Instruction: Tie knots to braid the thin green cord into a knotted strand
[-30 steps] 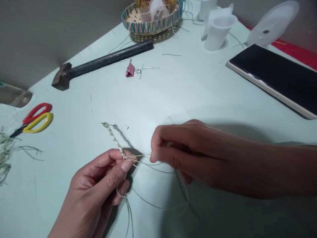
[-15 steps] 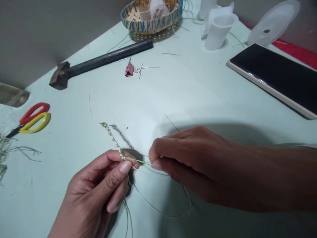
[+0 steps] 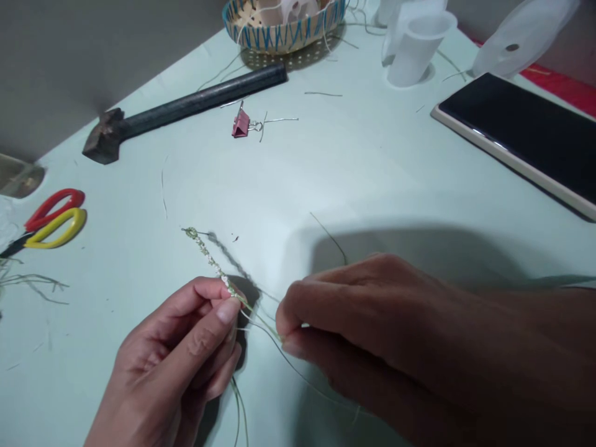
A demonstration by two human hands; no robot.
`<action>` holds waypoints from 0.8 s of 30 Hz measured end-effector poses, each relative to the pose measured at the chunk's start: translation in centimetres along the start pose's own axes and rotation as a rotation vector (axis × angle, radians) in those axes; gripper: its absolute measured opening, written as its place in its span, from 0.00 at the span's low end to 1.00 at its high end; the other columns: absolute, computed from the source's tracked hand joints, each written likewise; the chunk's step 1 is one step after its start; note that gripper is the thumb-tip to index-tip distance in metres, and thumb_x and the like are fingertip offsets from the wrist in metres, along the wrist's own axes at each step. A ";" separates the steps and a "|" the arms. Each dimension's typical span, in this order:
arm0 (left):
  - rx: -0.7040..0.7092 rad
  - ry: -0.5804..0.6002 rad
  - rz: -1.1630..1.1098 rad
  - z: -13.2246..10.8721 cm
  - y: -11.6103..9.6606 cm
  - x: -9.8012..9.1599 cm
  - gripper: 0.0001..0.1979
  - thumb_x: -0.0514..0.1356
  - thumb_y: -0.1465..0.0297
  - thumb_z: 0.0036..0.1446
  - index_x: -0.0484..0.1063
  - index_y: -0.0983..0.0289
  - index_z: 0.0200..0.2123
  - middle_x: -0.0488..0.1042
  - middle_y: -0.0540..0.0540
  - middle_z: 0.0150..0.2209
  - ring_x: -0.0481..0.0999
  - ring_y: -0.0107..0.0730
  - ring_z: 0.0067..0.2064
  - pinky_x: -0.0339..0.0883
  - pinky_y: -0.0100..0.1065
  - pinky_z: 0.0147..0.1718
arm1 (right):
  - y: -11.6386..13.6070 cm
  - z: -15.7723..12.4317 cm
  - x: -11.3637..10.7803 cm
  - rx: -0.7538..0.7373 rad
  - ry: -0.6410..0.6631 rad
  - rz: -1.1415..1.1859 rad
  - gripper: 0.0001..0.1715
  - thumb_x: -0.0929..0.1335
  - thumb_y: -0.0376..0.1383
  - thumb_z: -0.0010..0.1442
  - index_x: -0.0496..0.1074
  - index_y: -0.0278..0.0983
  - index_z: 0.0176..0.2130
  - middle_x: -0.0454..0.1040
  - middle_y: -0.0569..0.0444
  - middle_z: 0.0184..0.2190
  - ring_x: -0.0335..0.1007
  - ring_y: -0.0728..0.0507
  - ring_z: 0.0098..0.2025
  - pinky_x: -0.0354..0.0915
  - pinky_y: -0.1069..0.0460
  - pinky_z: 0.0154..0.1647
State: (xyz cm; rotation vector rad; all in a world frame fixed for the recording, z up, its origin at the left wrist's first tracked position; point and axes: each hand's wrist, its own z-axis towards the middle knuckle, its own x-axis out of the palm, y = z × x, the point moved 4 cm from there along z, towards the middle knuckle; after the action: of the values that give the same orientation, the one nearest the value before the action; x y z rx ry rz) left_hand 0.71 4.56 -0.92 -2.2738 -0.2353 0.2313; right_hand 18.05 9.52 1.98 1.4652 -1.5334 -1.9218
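A thin knotted cord point(image 3: 207, 256) in green and white slants up to the left, ending in a small green loop. Its lower end is pinched between thumb and forefinger of my left hand point(image 3: 186, 354). From that pinch, green strands point(image 3: 261, 319) run down to the right into the fingertips of my right hand point(image 3: 354, 329), which is closed on them. A pale loose thread point(image 3: 298, 371) curves below the right fingers. More green strands point(image 3: 239, 410) hang under my left hand.
A hammer point(image 3: 186, 107) and a pink binder clip point(image 3: 241, 125) lie beyond my hands. Red-and-yellow scissors point(image 3: 56, 217) lie left. Behind are a blue-trimmed basket point(image 3: 279, 38), a white plastic spool point(image 3: 414, 53) and a phone point(image 3: 521, 136). Thread scraps dot the table.
My right hand has moved down a little, so the strands now slope downward from my left fingers. The left hand has shifted slightly left, still pinching the cord.
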 end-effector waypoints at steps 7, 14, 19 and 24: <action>0.008 -0.015 -0.006 0.3 -0.2 0.3 0.08 0.71 0.65 0.43 0.75 0.58 0.27 0.71 0.49 0.29 0.57 0.18 0.20 0.55 0.20 0.15 | 0.0 -0.6 2.2 -0.147 0.108 -0.051 0.08 0.67 0.29 0.59 0.62 0.36 0.31 0.68 0.61 0.26 0.51 0.54 0.20 0.46 0.55 0.17; -0.013 0.006 -0.001 0.2 0.0 0.2 0.09 0.71 0.64 0.43 0.76 0.59 0.26 0.68 0.48 0.23 0.56 0.19 0.20 0.56 0.19 0.15 | -0.1 -0.8 2.0 -0.240 0.007 -0.167 0.07 0.67 0.33 0.60 0.61 0.37 0.35 0.62 0.64 0.23 0.51 0.53 0.21 0.48 0.54 0.18; -0.011 0.002 0.038 0.3 -0.1 0.2 0.08 0.70 0.63 0.43 0.75 0.58 0.26 0.68 0.48 0.25 0.56 0.20 0.20 0.57 0.22 0.16 | -0.3 -0.4 0.9 -0.174 -0.115 -0.196 0.08 0.62 0.27 0.59 0.66 0.35 0.40 0.57 0.63 0.20 0.42 0.52 0.19 0.43 0.54 0.17; -0.021 0.010 0.038 0.5 -0.1 0.2 0.09 0.69 0.62 0.44 0.75 0.58 0.26 0.68 0.48 0.25 0.56 0.20 0.20 0.57 0.23 0.16 | -0.1 -0.3 0.6 -0.143 -0.058 -0.209 0.24 0.63 0.24 0.53 0.65 0.35 0.51 0.57 0.63 0.21 0.42 0.52 0.19 0.42 0.54 0.17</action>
State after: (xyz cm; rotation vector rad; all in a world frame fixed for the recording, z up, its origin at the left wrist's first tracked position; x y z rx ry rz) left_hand 0.78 5.05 -1.18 -2.3012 -0.1905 0.2387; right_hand 18.07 8.96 1.59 1.5726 -1.2791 -2.1599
